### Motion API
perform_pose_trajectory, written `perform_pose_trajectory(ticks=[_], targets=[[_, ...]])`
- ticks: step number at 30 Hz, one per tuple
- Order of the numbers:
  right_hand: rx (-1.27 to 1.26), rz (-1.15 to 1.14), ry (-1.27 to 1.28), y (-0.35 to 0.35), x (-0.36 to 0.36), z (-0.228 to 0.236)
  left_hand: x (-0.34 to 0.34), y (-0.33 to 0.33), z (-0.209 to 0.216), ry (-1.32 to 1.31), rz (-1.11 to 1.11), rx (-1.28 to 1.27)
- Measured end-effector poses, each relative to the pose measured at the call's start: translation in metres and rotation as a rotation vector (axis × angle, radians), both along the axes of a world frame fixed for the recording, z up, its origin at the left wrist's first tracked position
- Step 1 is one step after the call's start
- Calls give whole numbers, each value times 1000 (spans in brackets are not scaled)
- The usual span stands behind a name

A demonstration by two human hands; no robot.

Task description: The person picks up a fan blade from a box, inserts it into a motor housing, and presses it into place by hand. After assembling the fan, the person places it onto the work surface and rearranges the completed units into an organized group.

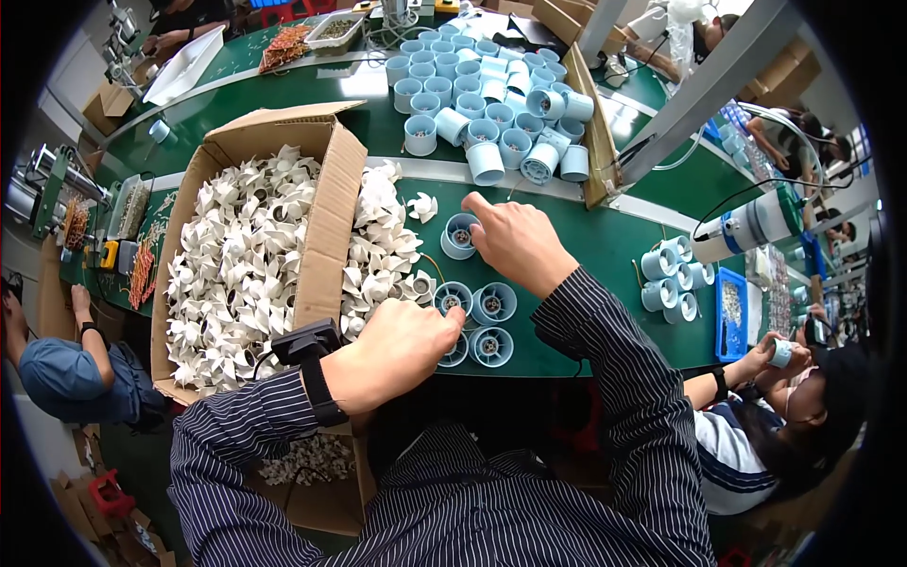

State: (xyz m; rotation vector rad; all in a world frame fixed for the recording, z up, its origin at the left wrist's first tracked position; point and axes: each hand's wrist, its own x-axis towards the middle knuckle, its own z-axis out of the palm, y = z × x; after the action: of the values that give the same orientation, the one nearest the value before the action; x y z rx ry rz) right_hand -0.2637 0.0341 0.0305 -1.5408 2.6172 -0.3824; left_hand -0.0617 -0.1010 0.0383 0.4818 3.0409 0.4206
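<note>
My right hand [524, 244] is closed at the right side of a light-blue plastic cup housing [460, 234], thumb and forefinger at its rim. My left hand [402, 345], a black strap and small device on its wrist, is curled with the fingertips against the near rim of another cup housing [452, 295]; anything inside its fingers is hidden. Close beside that one stand more upright housings, among them one [494, 302] at the right and one [491, 347] nearer me. Small motor-like parts show inside them. A single white fan impeller [422, 207] lies beyond my left hand.
A cardboard box [326, 222] full of white impellers stands at left, with more impellers heaped [378, 246] beside it. Many blue housings [472, 104] crowd the far table by a cardboard barrier [593, 142]. At right are several housings [673, 276], a blue tray [730, 317] and a co-worker.
</note>
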Motion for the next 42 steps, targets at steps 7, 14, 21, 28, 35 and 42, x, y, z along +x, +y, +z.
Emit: perform_pose_trajectory(ticks=[7,14,21,28,35,42], targets=[[29,-23,-16,-4,10,3,-4,2,3,-16,-11,-30],[-60,-10,-81,9,20,16,-3,0,0,17,8,1],[-237,-148,39,47,-45,16,-2,3,9,5,-4,-13],[-159,-276,73,44,-125,-24,-1,1,-4,56,-1,-4],[-99,-229,24,32,-87,-5,1,-1,-2,53,16,1],[-93,-189,192,11,-71,-19,0,1,-1,46,8,11]])
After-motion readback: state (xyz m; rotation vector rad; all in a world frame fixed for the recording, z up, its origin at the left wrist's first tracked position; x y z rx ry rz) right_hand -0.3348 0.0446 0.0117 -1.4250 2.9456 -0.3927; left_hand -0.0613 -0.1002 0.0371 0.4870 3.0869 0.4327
